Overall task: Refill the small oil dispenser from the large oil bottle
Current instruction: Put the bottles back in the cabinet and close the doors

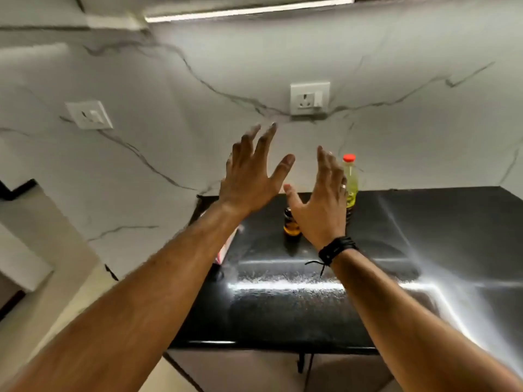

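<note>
While both hands [249, 179] [319, 205] hover spread, bottles [350, 182] near counter's [283, 306] back edge

Head view, looking down, counter [283, 306] near

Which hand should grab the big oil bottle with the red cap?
Probably the right hand: it is raised, open, just in front of the large oil bottle. The left hand is farther left.

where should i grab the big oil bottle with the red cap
Probably round the body of the large oil bottle, below the red cap, coming from its right: it stands upright on the black counter, and the open right hand already hovers in front of its left side.
</note>
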